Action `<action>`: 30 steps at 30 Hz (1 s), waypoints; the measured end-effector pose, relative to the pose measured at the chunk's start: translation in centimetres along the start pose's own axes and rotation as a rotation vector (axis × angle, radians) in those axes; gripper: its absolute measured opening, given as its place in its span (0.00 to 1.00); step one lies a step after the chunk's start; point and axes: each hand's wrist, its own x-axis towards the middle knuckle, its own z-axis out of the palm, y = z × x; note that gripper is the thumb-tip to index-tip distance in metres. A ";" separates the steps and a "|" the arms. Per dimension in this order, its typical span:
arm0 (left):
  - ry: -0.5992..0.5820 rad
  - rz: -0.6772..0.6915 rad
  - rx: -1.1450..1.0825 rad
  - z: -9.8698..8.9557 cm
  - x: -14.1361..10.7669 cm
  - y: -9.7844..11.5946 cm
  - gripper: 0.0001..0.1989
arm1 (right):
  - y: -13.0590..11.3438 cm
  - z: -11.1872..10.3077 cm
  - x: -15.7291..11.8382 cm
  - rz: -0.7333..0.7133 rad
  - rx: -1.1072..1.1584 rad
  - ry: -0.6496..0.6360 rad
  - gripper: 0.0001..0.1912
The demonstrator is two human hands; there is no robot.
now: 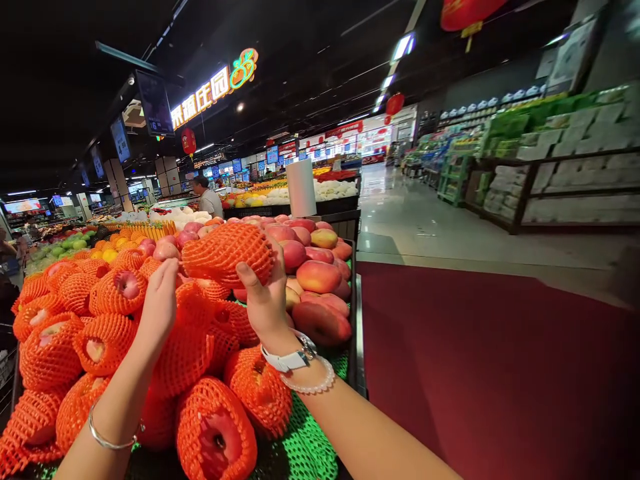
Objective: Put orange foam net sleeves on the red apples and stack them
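A fruit in an orange foam net point(227, 253) is lifted above the display, held between both hands. My right hand point(267, 290) is wrapped round its right end, with the thumb in front; a white watch and a beaded bracelet circle that wrist. My left hand point(163, 293), with a silver bangle on the wrist, is at the fruit's left end, its fingers partly hidden. Below lie several netted apples point(217, 427). Bare reddish mangoes point(320, 277) are piled just right of the right hand.
Green netting point(313, 443) lines the display, whose black edge point(359, 333) runs along the right. Beyond it lies a dark red surface point(490, 353). A white bag roll point(301, 188) stands behind the mangoes. A person point(207, 199) is farther back on the left.
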 end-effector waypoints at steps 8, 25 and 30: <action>-0.073 0.054 -0.020 -1.1 0.7 1.4 0.08 | -0.3 0.2 0.1 0.111 0.069 -0.007 0.37; -0.356 0.056 0.203 -0.5 -0.2 0.4 0.25 | -0.9 0.6 0.0 0.150 0.173 -0.210 0.34; -0.457 0.114 0.256 -0.3 -0.2 1.0 0.18 | -0.7 0.8 -0.3 0.190 0.215 -0.237 0.36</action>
